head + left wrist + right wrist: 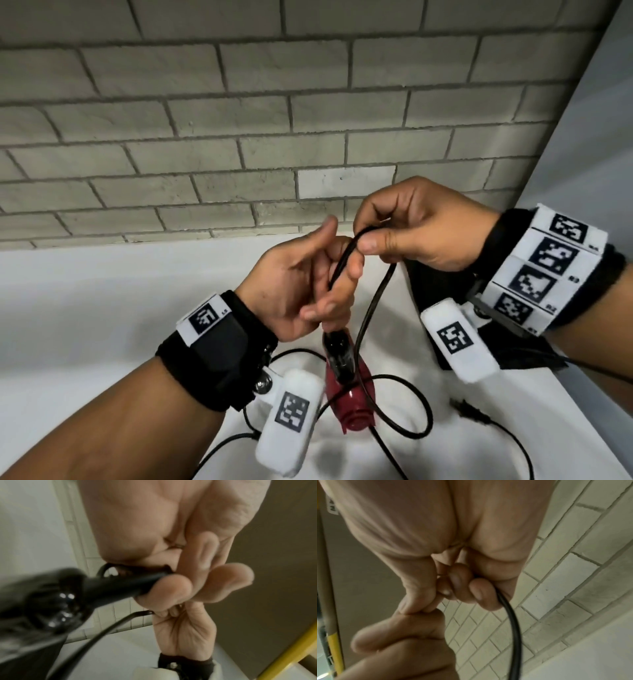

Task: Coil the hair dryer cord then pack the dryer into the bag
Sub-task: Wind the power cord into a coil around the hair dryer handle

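Hand (416, 228) pinches cord (371, 301); only head view shows dryer (346, 387).

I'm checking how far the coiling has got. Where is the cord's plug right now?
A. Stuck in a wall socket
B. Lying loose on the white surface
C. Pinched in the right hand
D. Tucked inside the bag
B: the plug lies free on the white surface, to the right of the red dryer, while both the left hand and right hand hold the cord higher up.
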`<state>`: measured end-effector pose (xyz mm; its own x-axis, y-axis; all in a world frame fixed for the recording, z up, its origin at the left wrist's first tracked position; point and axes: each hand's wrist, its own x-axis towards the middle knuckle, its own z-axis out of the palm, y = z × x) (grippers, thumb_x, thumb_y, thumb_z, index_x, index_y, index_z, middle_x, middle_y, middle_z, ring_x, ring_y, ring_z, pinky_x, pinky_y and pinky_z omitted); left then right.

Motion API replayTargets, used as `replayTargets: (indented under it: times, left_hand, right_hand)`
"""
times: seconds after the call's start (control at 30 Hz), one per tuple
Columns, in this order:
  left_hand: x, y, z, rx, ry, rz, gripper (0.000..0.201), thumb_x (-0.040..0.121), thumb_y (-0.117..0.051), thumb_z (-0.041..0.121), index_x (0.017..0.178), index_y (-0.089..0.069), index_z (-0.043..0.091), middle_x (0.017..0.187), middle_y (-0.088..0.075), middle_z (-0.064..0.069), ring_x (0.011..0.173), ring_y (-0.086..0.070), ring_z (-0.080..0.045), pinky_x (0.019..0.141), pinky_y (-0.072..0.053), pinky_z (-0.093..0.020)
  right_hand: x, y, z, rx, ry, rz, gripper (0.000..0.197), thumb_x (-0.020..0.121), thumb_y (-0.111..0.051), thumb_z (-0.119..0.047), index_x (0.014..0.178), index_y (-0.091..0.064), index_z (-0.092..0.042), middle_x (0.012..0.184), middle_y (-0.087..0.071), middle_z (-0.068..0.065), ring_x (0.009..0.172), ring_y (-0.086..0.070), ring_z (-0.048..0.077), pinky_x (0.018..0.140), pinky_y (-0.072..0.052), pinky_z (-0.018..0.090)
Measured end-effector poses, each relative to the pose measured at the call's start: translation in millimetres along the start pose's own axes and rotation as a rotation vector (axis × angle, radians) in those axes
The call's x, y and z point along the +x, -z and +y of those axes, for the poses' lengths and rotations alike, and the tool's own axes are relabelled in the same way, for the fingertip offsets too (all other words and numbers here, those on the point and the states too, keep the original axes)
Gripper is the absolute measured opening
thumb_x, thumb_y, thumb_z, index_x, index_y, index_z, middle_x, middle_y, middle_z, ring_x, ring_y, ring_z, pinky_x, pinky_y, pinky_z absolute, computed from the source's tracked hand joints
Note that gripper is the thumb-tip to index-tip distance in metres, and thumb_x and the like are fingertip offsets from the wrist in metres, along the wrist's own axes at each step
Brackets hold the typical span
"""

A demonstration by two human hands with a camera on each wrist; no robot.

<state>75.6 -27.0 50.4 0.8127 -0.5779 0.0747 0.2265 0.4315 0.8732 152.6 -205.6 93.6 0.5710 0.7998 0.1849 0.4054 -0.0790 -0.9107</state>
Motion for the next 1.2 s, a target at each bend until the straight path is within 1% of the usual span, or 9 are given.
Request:
replayTargets:
  times: [0.2, 0.33, 0.47, 0.63, 0.73, 0.87, 1.0, 1.1, 1.2]
  left_hand:
    - [0, -12, -7, 0.084, -0.043, 0.006, 0.042, 0.096, -0.038, 0.035, 0.111, -0.061, 0.003, 0.041, -0.055, -0.006, 0.023, -0.027, -0.011, 0.039, -0.029, -0.021]
    - [1, -14, -2, 0.032, -0.178, 0.164, 0.043, 0.089, -0.047, 0.026, 0.121, -0.061, 0.001, 0.089, -0.076, -0.016, 0.063, -0.071, -0.021, 0.056, -0.055, -0.026]
    - [0, -14, 7, -0.022, -0.289, 0.331, 0.044, 0.091, -0.048, 0.021, 0.133, -0.050, 0.008, 0.124, -0.068, -0.010, 0.079, -0.075, -0.023, 0.059, -0.058, -0.023]
    - [5, 3, 10, 0.066, -0.400, 0.582, 0.047, 0.096, -0.046, 0.026, 0.141, -0.041, 0.014, 0.134, -0.061, -0.008, 0.108, -0.067, -0.032, 0.094, -0.052, -0.040]
    - [12, 3, -3, 0.335, -0.337, 0.679, 0.044, 0.102, -0.040, 0.027, 0.145, -0.037, 0.018, 0.126, -0.065, -0.011, 0.105, -0.069, -0.026, 0.100, -0.048, -0.041]
    - [17, -4, -22, 0.708, -0.175, 0.638, 0.030, 0.102, -0.041, 0.017, 0.128, -0.056, 0.015, 0.098, -0.073, -0.007, 0.083, -0.069, -0.010, 0.079, -0.050, -0.022]
    - [9, -14, -17, 0.660, -0.083, 0.439, 0.061, 0.099, -0.037, 0.040, 0.055, -0.057, 0.003, 0.047, -0.056, -0.015, 0.033, -0.042, -0.020, 0.041, -0.036, -0.022]
    - [7, -14, -10, 0.544, -0.094, 0.334, 0.066, 0.095, -0.035, 0.046, 0.057, -0.043, -0.008, 0.037, -0.036, -0.006, 0.033, -0.022, -0.015, 0.040, -0.020, -0.022]
    - [6, -15, -6, 0.311, -0.099, 0.263, 0.051, 0.094, -0.038, 0.039, 0.055, -0.044, 0.006, 0.036, -0.028, 0.000, 0.033, -0.017, -0.007, 0.040, -0.012, -0.020]
  right_hand:
    - [-1, -17, 19, 0.096, 0.116, 0.265, 0.015, 0.083, -0.065, -0.004, 0.088, -0.077, -0.010, 0.059, -0.071, 0.009, 0.046, -0.051, 0.013, 0.054, -0.042, 0.028]
    - [-6, -48, 33, 0.341, -0.048, 0.216, 0.043, 0.088, -0.041, 0.016, 0.076, -0.074, -0.008, 0.048, -0.053, 0.001, 0.041, -0.055, 0.009, 0.044, -0.045, 0.022]
    - [-20, -70, 51, -0.085, -0.136, 0.273, 0.044, 0.096, -0.050, -0.002, 0.076, -0.070, -0.036, 0.055, -0.062, -0.010, 0.043, -0.057, 0.008, 0.046, -0.045, 0.025]
    - [-40, -77, 53, -0.431, -0.108, 0.182, 0.018, 0.098, -0.053, -0.019, 0.096, -0.070, -0.023, 0.053, -0.052, -0.007, 0.047, -0.048, 0.007, 0.052, -0.045, 0.029]
    - [-44, -78, 41, -0.855, -0.012, 0.168, 0.025, 0.094, -0.055, -0.021, 0.069, -0.054, -0.018, 0.057, -0.047, -0.007, 0.054, -0.054, 0.019, 0.052, -0.044, 0.034]
    - [-46, -73, 5, -1.155, 0.173, 0.192, 0.013, 0.082, -0.062, -0.030, 0.070, -0.062, -0.024, 0.067, -0.065, -0.006, 0.062, -0.065, 0.026, 0.050, -0.047, 0.032]
    - [-31, -35, -16, -0.914, 0.123, 0.188, 0.022, 0.084, -0.053, -0.042, 0.076, -0.064, -0.025, 0.075, -0.069, -0.005, 0.073, -0.066, 0.023, 0.067, -0.054, 0.040]
    - [-23, -22, -7, -0.612, 0.133, 0.220, 0.020, 0.083, -0.063, -0.034, 0.080, -0.068, -0.014, 0.071, -0.071, 0.007, 0.065, -0.064, 0.030, 0.063, -0.053, 0.047]
    - [-18, -22, 1, -0.396, 0.142, 0.251, 0.022, 0.080, -0.071, -0.030, 0.096, -0.065, -0.017, 0.071, -0.058, -0.002, 0.061, -0.055, 0.020, 0.059, -0.051, 0.042]
